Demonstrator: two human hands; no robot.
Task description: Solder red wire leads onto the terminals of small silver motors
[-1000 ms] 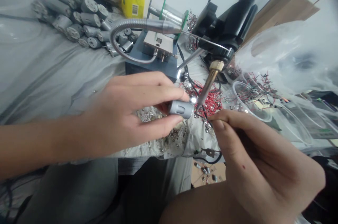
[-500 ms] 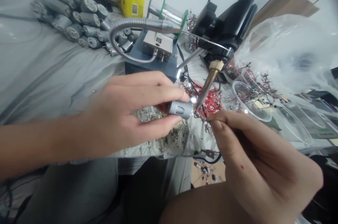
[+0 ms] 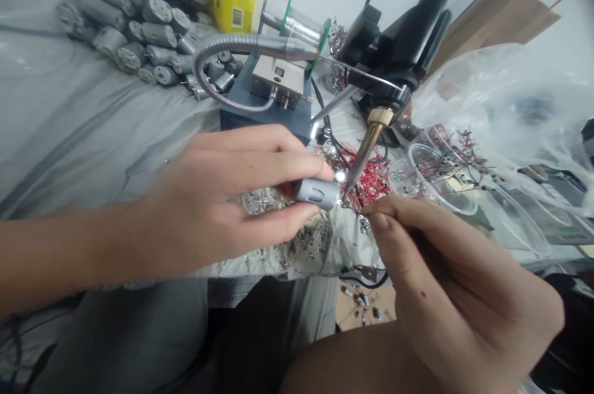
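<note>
My left hand [image 3: 232, 187] grips a small grey cylindrical motor [image 3: 318, 193] between thumb and fingers, its terminal end facing right. Just above that end is the tip of a soldering iron [image 3: 369, 146], which slants down from a black holder [image 3: 394, 54]. My right hand [image 3: 445, 282] is closed in a pinch on a small dark lead that reaches toward the motor's end; its exact contact there is too small to make out. Behind the iron tip lies a heap of red wires [image 3: 374, 177].
Many grey motors [image 3: 160, 35] are piled at the back left. A solder spool [image 3: 304, 29] stands over a dark blue box [image 3: 241, 97] with a curved metal tube [image 3: 199, 66]. Clear plastic cups [image 3: 436, 190] with wired parts and a plastic bag [image 3: 501, 97] lie at right.
Both hands keep nearly the same pose, with my right hand shifted very slightly left. At the right, the plastic bag has changed shape and sits a little lower.
</note>
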